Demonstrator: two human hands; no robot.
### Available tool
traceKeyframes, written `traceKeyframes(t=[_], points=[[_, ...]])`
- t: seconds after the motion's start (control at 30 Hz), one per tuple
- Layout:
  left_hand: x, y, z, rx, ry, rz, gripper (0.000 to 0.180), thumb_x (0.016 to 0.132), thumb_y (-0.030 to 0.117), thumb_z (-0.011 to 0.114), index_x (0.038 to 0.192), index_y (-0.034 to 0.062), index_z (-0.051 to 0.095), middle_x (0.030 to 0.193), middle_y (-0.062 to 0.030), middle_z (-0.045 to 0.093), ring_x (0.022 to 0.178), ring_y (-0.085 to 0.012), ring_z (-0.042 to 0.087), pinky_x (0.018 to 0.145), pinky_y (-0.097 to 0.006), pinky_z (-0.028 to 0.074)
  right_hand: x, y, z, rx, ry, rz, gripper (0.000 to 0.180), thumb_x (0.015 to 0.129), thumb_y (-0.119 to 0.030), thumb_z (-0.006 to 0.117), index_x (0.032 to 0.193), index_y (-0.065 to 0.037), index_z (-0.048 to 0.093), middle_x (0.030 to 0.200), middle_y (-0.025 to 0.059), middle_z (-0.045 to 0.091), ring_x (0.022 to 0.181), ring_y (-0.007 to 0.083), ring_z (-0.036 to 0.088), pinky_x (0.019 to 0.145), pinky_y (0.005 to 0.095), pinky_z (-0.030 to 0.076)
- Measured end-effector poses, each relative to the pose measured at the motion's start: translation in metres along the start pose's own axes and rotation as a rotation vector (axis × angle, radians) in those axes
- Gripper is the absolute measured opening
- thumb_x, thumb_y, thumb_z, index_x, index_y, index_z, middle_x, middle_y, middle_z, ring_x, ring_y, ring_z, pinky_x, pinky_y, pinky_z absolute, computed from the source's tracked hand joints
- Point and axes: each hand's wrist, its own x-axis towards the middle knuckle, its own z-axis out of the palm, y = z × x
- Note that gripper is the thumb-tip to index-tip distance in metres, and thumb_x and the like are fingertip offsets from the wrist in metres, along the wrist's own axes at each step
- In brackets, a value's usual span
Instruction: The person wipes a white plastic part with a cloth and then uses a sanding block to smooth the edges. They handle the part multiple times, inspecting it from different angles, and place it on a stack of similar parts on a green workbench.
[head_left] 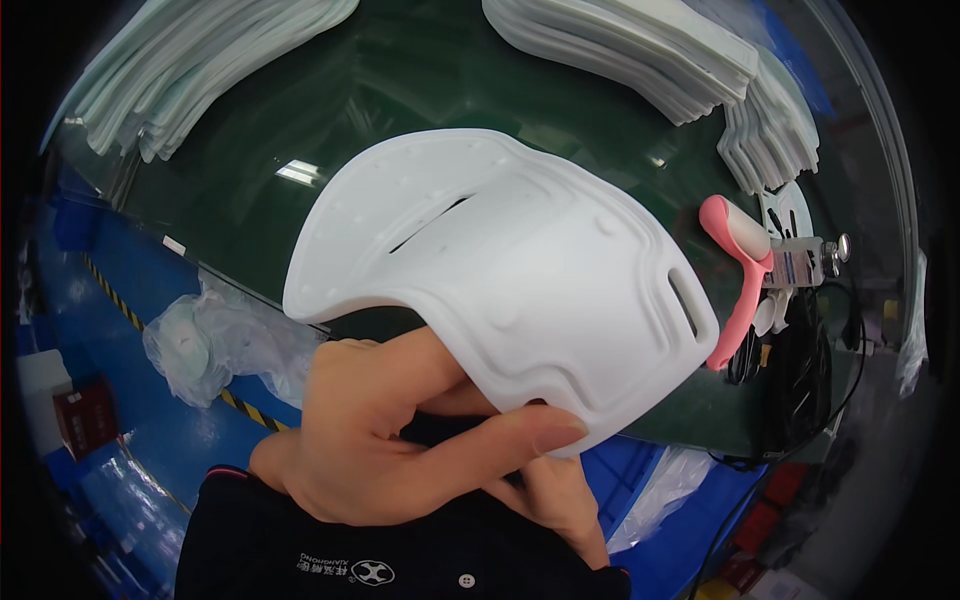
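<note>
Above a green table — one white moulded panel, hand-held

Head view: left hand pinches panel's near edge, thumb uppermost, apparently to tilt its face upward; right hand beneath, partly hidden — grip cannot be told. Tabletop glossy; white stacks along far side, pink roller at right; blue floor leftward.

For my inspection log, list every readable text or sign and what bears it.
Dark shirt: white lettering and an oval emblem, not copied here.
Dark red box: marks too small to read.
Greyish container: print too small.
White moulded panel: no text visible.
</note>
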Motion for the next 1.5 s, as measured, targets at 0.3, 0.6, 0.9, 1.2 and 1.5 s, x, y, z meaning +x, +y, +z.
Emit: traceKeyframes(t=[0.3, 0.6, 0.9, 1.2, 1.5], points=[[-0.006, -0.002, 0.000, 0.091, 0.057, -0.026, 0.030, 0.073, 0.005, 0.058, 0.100, -0.0035, 0.049, 0.060, -0.0022, 0.057, 0.056, -0.0010, 0.050, 0.049, -0.013, 0.036, -0.003, -0.018, -0.012, 1.081, 0.472, 0.057, 0.021, 0.075, 0.013, 0.039, 0.094, 0.010, 0.047, 0.086, 0.0275, 0.049, 0.064, 0.0281, 0.059, 0.048, 0.0249, 0.051], [-0.010, -0.003, -0.002, 0.096, 0.093, -0.050, 0.029, 0.075, 0.006, 0.056, 0.101, -0.0035, 0.047, 0.056, 0.0006, 0.053, 0.051, 0.0010, 0.045, 0.047, -0.013, 0.033, 0.017, -0.022, -0.018, 1.156, 0.353, -0.015, 0.033, 0.073, 0.013, 0.042, 0.105, 0.009, 0.032, 0.088, 0.0280, 0.049, 0.056, 0.0183, 0.055, 0.042, 0.0211, 0.046], [-0.008, -0.001, 0.001, 0.047, 0.123, -0.028, 0.030, 0.072, 0.006, 0.060, 0.098, -0.0036, 0.049, 0.064, -0.0040, 0.060, 0.057, -0.0041, 0.055, 0.050, -0.014, 0.040, 0.032, -0.038, -0.007, 0.781, 0.615, -0.159, 0.027, 0.071, -0.003, 0.045, 0.091, 0.002, 0.028, 0.063, 0.0122, 0.046, 0.043, 0.0182, 0.051, 0.039, 0.0267, 0.048], [-0.008, 0.000, -0.004, 0.121, 0.136, 0.020, 0.025, 0.066, 0.005, 0.064, 0.088, -0.0025, 0.056, 0.065, -0.0063, 0.061, 0.057, -0.0108, 0.060, 0.049, -0.017, 0.044, 0.044, -0.038, -0.003, 0.793, 0.611, -0.284, 0.030, 0.062, 0.012, 0.058, 0.082, 0.003, 0.038, 0.060, 0.0124, 0.049, 0.053, 0.0234, 0.056, 0.056, 0.0335, 0.049], [-0.012, -0.004, 0.000, 0.201, 0.221, 0.033, 0.020, 0.065, 0.005, 0.065, 0.083, -0.0004, 0.059, 0.063, -0.0060, 0.061, 0.053, -0.0127, 0.059, 0.045, -0.018, 0.044, 0.048, -0.036, -0.012, 0.662, 0.470, -0.267, 0.031, 0.056, 0.017, 0.060, 0.079, 0.004, 0.044, 0.064, 0.0139, 0.052, 0.056, 0.0212, 0.055, 0.055, 0.0298, 0.048]])
